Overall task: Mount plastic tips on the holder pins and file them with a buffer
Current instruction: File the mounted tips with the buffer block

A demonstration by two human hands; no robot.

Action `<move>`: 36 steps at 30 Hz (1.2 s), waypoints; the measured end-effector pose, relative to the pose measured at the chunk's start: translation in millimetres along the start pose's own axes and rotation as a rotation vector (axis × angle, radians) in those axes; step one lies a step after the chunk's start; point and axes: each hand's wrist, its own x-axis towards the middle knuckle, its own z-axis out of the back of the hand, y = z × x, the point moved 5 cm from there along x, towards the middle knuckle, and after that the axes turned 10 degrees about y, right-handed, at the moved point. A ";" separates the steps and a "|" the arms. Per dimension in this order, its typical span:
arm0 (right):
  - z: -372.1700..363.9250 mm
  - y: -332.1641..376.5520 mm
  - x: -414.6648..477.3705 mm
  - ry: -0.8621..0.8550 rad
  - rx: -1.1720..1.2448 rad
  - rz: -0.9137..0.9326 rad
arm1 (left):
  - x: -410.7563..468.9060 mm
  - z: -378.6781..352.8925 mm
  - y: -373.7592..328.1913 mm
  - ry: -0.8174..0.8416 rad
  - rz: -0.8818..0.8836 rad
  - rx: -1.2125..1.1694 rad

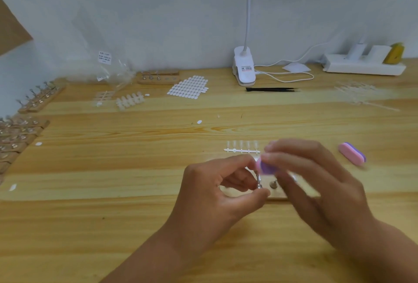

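Near the front of the wooden table point(135, 169), the left hand point(217, 194) pinches a metal holder pin point(258, 181) on its wooden base point(277, 193), while the blurred right hand point(316, 183) grips a pink-purple buffer point(265, 166) against the pin's top.

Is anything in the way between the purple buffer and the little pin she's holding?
Nothing visible is. The right hand holds the buffer right at the top of the pin, which the left hand pinches. The blur hides whether they touch.
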 end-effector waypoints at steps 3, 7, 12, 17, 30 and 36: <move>-5.8 5.3 -1.2 0.084 -0.044 0.102 | -0.8 -1.6 -3.1 0.020 -0.032 0.006; 11.1 -17.3 3.8 -0.032 -0.052 -0.064 | -1.1 -0.4 -1.6 -0.009 0.005 -0.032; -3.3 -1.6 -1.9 0.067 0.011 0.082 | 0.9 -1.3 -5.0 0.029 -0.041 -0.034; 10.8 -14.2 1.7 -0.027 -0.022 -0.025 | 0.9 -0.7 -2.3 0.025 -0.018 -0.058; -1.7 5.7 -2.1 -0.022 -0.014 0.102 | 1.6 -0.2 -2.3 0.031 -0.063 -0.046; 7.1 -5.1 1.0 -0.041 -0.044 0.014 | 1.1 2.2 2.7 -0.008 -0.008 -0.030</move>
